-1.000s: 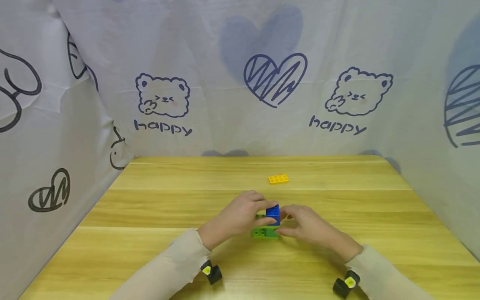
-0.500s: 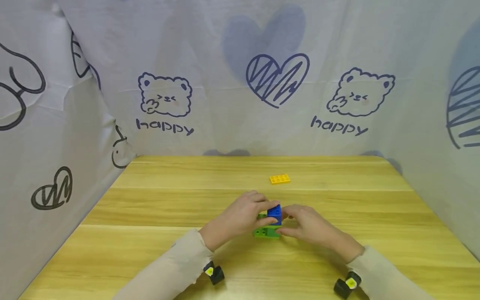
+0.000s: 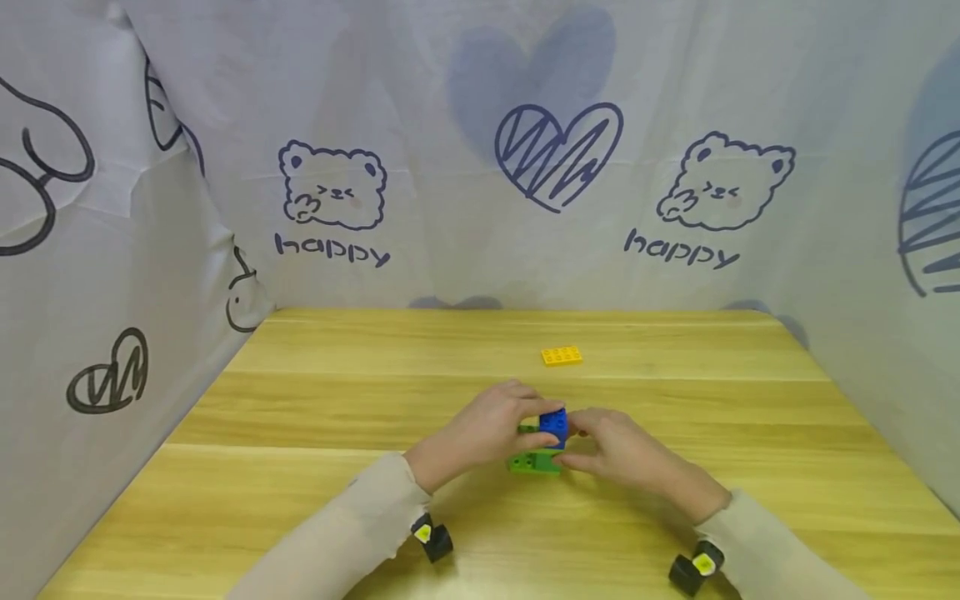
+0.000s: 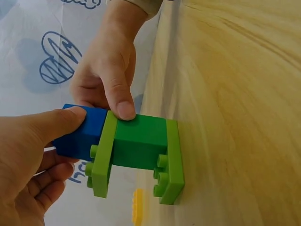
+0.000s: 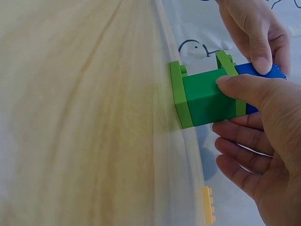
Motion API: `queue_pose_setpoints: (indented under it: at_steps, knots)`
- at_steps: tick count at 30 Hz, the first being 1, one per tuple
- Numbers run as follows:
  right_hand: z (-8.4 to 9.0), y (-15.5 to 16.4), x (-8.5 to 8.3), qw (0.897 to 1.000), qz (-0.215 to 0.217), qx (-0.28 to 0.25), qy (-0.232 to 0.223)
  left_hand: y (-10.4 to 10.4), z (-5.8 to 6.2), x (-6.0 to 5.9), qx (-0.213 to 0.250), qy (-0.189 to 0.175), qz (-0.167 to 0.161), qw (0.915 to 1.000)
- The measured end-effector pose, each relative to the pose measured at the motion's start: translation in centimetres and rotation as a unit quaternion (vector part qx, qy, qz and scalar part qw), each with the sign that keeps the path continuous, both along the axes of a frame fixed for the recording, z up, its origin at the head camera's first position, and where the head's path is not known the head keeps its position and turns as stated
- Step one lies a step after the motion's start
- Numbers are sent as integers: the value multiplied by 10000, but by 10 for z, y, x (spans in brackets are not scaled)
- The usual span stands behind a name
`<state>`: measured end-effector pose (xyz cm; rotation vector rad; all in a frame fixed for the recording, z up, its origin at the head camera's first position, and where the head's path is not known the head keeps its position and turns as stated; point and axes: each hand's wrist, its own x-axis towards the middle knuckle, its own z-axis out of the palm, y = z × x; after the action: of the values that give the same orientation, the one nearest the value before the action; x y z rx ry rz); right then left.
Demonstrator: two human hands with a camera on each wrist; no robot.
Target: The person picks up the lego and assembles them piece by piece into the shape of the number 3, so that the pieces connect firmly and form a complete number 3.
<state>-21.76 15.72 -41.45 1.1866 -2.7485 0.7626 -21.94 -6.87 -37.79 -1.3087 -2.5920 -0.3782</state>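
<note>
Sitting between both fingers (image 3: 542, 410) — blue brick (image 3: 553, 425)

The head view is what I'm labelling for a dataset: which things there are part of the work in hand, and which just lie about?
In hand:
- blue brick, on top of the stack, pinched by the left hand
- green brick stack, steadied by the right hand

Lying about:
- yellow plate, alone farther back on the wooden table
- printed cloth backdrop
</note>
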Motion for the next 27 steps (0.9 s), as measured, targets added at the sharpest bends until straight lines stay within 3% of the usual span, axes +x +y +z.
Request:
queue_pose_setpoints:
  at_steps: [7,15,21,27]
  knots:
    - [0,1,-1,10000,-47,47,-9,-1,-5,-6,445,-797,111,9958]
    - [3,1,0,9997,-162,129,-142,0,-6,-7,717,-1132,287,9906]
    - [4,1,0,9997,-145,147,-118,-1,-9,-8,918,-1180,385,9880]
    - [7,2,-1,9987,-96,151,-467,-2,-13,-9,1079,-1321,534,9839]
